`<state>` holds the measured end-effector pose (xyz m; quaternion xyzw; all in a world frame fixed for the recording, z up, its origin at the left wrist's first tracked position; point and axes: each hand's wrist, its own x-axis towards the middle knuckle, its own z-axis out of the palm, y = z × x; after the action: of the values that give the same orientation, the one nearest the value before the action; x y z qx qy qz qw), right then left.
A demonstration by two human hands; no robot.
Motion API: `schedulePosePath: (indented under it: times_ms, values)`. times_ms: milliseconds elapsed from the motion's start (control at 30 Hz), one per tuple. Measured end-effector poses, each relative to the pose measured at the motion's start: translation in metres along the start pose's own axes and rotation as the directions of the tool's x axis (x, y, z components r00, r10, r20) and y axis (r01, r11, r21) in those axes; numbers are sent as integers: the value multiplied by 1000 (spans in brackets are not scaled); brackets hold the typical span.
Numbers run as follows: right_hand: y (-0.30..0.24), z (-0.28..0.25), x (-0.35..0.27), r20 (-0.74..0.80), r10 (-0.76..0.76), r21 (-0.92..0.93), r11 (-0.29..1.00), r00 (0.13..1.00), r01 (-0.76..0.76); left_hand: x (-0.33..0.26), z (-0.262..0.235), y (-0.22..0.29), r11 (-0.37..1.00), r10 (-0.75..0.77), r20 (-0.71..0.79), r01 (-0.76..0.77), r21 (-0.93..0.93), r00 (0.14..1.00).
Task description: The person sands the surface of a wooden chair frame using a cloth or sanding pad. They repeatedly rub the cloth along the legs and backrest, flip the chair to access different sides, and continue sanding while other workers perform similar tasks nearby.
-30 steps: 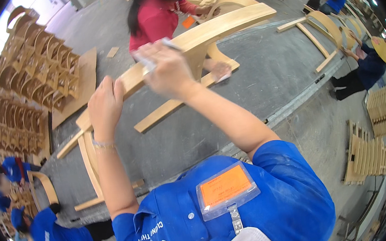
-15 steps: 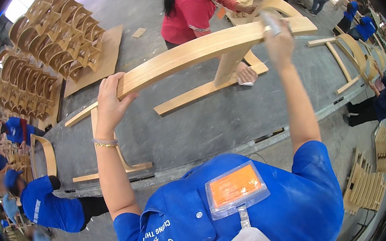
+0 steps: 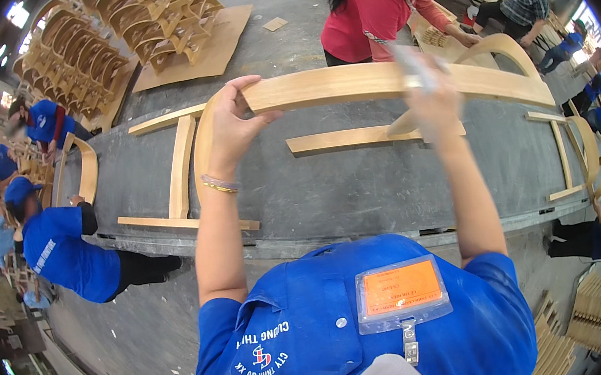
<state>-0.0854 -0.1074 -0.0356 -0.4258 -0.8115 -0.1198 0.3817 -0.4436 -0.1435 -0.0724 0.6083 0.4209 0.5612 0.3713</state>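
The right hand (image 3: 435, 102), clasping a pale pad (image 3: 415, 71), has slid toward nine o'clock along the beam (image 3: 330, 85), which I see run toward three from the gripping left hand (image 3: 230, 127).

Passage lies across the near tabletop (image 3: 345, 197); beyond it, the wooden rail (image 3: 334, 85) obstructs.

The wooden frame (image 3: 334, 85) was pale honey yellow with a fine grain, and the blurred pad (image 3: 413, 72) looked greyish white. The table (image 3: 337, 191) was dark grey, scuffed with lighter smears. The near shirt (image 3: 303, 279) was bright blue with whitish, dusty patches and white lettering; its badge (image 3: 401, 287) was orange. On the far side were a pinkish-red top (image 3: 379, 14) and, farther right, a dark checked shirt (image 3: 524, 4). Far left, the curved pieces (image 3: 166, 22) were golden tan.
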Motion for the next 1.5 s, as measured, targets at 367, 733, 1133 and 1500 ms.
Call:
schedulePosePath:
  times_ms: [367, 733, 1133, 1500]
  values:
    - [-170, 105, 19, -53, -206, 261, 942, 977, 212, -11, 24, -16, 927, 8, -145, -61, -370, 989]
    - [19, -39, -10, 24, 62, -98, 993, 998, -59, -3, 29, -23, 958, 13, -100, -41, -284, 995]
    - [-132, 72, 36, 20, -238, 218, 949, 971, 228, -7, 37, -33, 976, 111, -162, -139, -167, 980]
    - [-105, 44, 26, 101, -100, 58, 994, 990, 95, -13, 37, -16, 948, 15, -54, -32, -317, 998]
